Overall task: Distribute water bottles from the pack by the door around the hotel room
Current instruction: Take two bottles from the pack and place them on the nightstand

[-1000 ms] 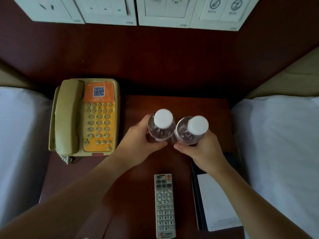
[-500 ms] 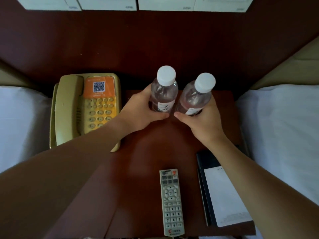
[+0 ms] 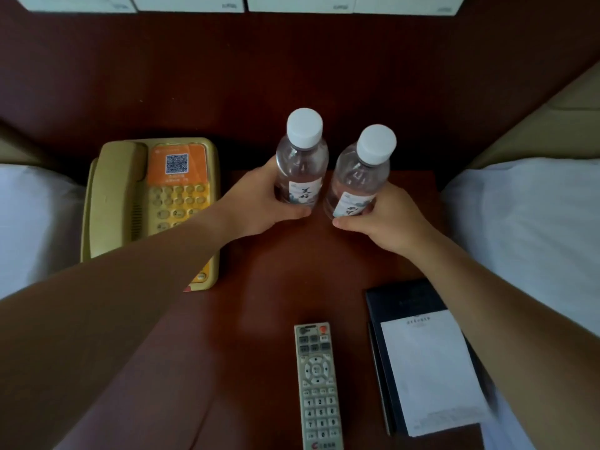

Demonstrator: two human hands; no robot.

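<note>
Two clear plastic water bottles with white screw caps and pale printed labels are held side by side over the far half of a dark red-brown wooden desk [image 3: 292, 287]. The left bottle [image 3: 300, 164] is gripped by the left hand [image 3: 259, 206], whose thumb is curled across the front below the label while the fingers are wrapped round the far side. The right bottle [image 3: 358, 177] is tilted slightly rightward at the top and is gripped low on its body by the right hand [image 3: 383, 219], the thumb being laid under the label. Both bottles are seen to be filled with clear water up to the shoulder, and both caps are on. The two bottles are close together but apart; whether their bases are resting on the desk cannot be told, since they are hidden by the hands. To the left, a beige corded telephone with an orange keypad panel [image 3: 152, 206] is set on the desk. Near the front edge a grey-white remote control [image 3: 318, 384] is laid lengthwise, and just beside it a black folder with a white notepad [image 3: 422, 358] on top is placed. White bedding [image 3: 526, 228] is seen at either side of the desk, and a dark wood wall panel [image 3: 292, 60] with white switch plates [image 3: 188, 3] is seen behind.
</note>
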